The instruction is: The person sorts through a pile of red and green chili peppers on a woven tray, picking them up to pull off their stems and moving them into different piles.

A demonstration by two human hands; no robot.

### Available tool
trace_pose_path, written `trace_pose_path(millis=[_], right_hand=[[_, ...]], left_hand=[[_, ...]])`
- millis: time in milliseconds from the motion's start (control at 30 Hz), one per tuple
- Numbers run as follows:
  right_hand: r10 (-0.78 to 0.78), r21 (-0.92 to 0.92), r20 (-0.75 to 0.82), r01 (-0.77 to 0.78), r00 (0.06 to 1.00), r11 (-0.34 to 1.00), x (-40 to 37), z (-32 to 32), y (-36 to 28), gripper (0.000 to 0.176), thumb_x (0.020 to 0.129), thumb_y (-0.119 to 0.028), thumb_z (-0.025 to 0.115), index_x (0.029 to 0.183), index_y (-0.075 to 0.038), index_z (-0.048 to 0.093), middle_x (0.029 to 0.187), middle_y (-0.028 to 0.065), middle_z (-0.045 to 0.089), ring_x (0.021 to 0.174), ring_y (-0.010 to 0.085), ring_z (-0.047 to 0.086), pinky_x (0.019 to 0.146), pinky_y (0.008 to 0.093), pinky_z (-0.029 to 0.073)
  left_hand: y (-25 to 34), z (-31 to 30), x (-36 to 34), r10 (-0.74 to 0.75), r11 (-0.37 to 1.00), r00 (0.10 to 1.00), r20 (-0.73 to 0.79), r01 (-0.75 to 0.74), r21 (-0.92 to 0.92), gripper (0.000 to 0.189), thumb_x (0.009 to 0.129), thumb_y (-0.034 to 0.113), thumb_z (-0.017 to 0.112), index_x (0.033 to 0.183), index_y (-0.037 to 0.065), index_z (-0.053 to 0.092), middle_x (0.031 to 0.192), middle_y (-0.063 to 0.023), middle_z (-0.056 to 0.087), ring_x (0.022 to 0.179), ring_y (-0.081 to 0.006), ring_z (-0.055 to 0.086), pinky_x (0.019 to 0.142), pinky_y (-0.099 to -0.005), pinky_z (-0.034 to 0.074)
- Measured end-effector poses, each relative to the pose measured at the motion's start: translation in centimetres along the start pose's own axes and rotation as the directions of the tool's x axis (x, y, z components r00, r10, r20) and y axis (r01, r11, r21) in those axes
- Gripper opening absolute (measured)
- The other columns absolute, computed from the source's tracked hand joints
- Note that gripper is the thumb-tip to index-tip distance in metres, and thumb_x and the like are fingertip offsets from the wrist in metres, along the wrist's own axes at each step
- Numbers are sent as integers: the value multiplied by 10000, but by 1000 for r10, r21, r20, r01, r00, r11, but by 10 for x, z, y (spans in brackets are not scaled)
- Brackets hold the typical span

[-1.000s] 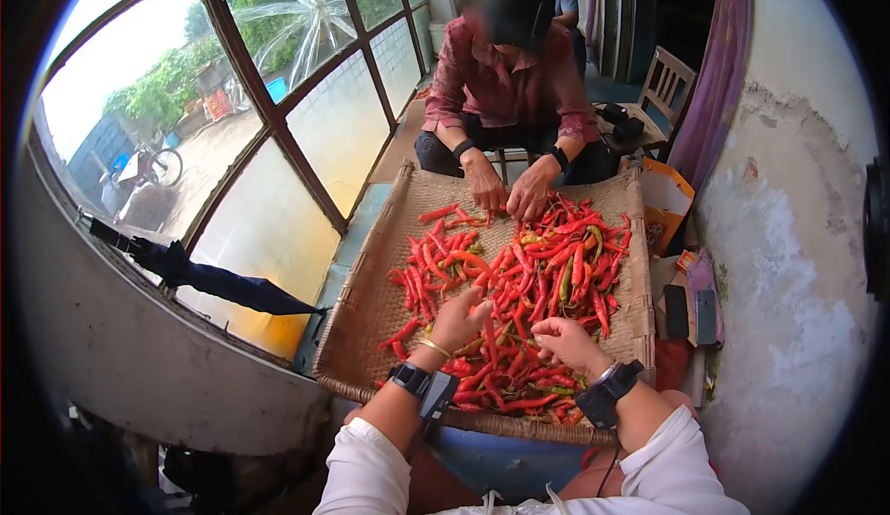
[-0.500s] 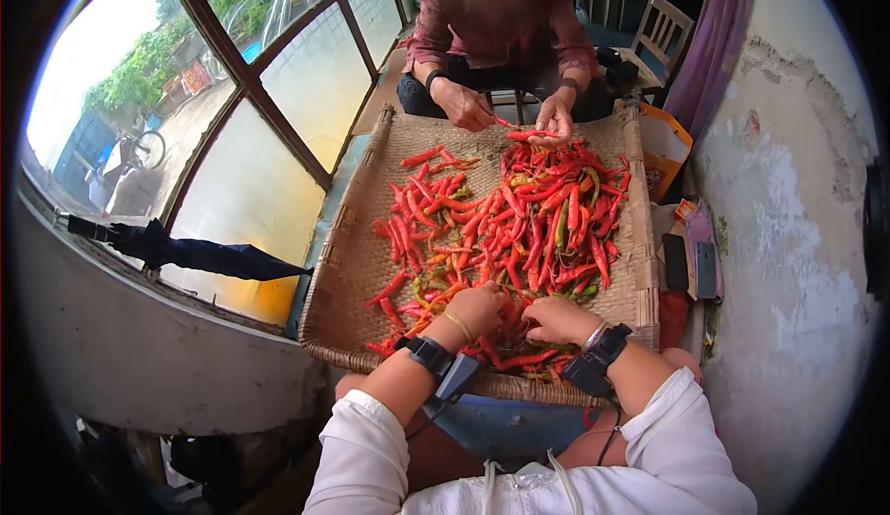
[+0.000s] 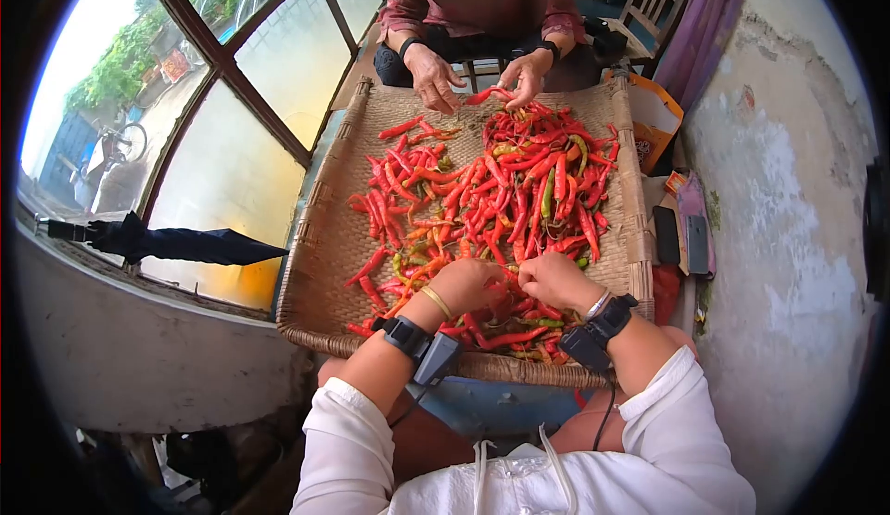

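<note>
Woven cane tray (image 3: 324,274): spans the gap between two seated people, near rim over the wearer's knees, far rim at the co-worker's. Reads as placed so both can reach in. The raised side rims keep the load from rolling off.
Tray contents: red chillies (image 3: 519,190) only, with a few green pods (image 3: 549,195) mixed in. The heap is dense on the wall side, a thinner spread (image 3: 408,181) lies on the window side, and bare weave shows along the window rim.
Folded umbrella (image 3: 185,244): lying on the window ledge, well apart from the tray.
Orange bag (image 3: 652,112): just beside the tray's far wall-side corner. Contents hidden.
Left hand (image 3: 464,283): knuckles up, fingers curled under and closed, down in the near end of the chillies. What's inside the curl is hidden.
Right hand (image 3: 556,279): just beside the left, fingertips pinched onto pods between the two hands. Can't tell which pod.
Co-worker's window-side hand (image 3: 432,79) and wall-side hand (image 3: 527,72): at the far rim with a single chilli (image 3: 487,95) held between them, lifted clear of the heap, probably so it can be handled alone.
Wrist units (image 3: 409,336): one strapped on each of the wearer's forearms, cables trailing back.
Two phones (image 3: 666,234): flat on the floor along the wall side, near the tray but off it.
</note>
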State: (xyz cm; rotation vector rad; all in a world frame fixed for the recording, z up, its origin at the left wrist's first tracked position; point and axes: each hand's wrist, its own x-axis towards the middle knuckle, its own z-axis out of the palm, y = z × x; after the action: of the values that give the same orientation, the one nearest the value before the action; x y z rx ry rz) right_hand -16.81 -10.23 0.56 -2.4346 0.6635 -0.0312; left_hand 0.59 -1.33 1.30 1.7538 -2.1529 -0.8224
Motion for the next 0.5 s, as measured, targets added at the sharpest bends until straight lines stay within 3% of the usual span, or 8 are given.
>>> trace_pose_path(millis=[67,100,133,167,233,300,433,500], right_hand=[[83,468,-100,-27,992,884,2,-8,-1,59,714,-95,576,741,-47,597,643,82,595,601,187,592,568,317,470],[178,703,-6,-122,984,700,2,-14,-8,57,771,-71,573,806,-30,591,596,23,564,509,85,537,467,235,432],[181,705,-5,-125,984,698,3,-15,-9,57,771,-71,573,806,-30,591,596,23,564,509,85,537,467,235,432],[209,806,-17,-110,978,582,4,-14,-11,61,793,-59,553,837,-28,581,590,8,552,485,65,517,435,210,409],[217,915,-38,-53,975,399,6,-10,-9,90,824,-52,532,905,-27,560,573,-7,532,452,44,485,396,175,377],[239,919,-82,-20,967,394,8,-3,-6,92,822,-54,535,906,-23,558,576,-6,533,456,43,487,398,174,379],[282,933,-103,-6,954,360,8,-2,-12,104,821,-60,541,916,-20,559,612,-1,547,471,42,496,403,167,374],[316,921,-130,-4,940,389,8,-6,-15,114,822,-67,543,923,-18,560,639,0,554,482,43,500,411,169,378]], left_hand=[[-6,11,2,39,994,997,-60,-45,-96,325,732,245,626,987,50,580,805,-129,623,724,-276,604,663,-350,478],[-4,10,3,68,976,990,-122,-91,-198,328,746,232,628,1002,35,571,802,-118,627,709,-240,608,648,-329,480],[-1,9,2,89,945,979,-184,-141,-295,331,761,218,631,1017,20,562,800,-107,632,694,-203,612,633,-307,482],[2,8,1,11,852,997,-81,-52,-521,292,817,233,593,1005,12,564,736,-28,608,611,-98,554,548,-238,455],[3,4,2,-40,767,999,16,41,-640,283,832,249,577,1005,26,568,712,4,583,583,-62,514,515,-208,425],[10,-3,-1,-53,565,989,136,142,-813,266,850,283,558,990,58,581,659,63,524,513,-12,429,454,-167,356],[8,-4,1,-51,514,983,178,179,-839,234,852,269,556,937,52,583,667,49,551,504,-10,432,453,-160,355],[5,-4,3,-84,614,967,242,241,-751,186,854,240,552,872,57,579,665,40,566,495,-11,441,440,-159,350]])
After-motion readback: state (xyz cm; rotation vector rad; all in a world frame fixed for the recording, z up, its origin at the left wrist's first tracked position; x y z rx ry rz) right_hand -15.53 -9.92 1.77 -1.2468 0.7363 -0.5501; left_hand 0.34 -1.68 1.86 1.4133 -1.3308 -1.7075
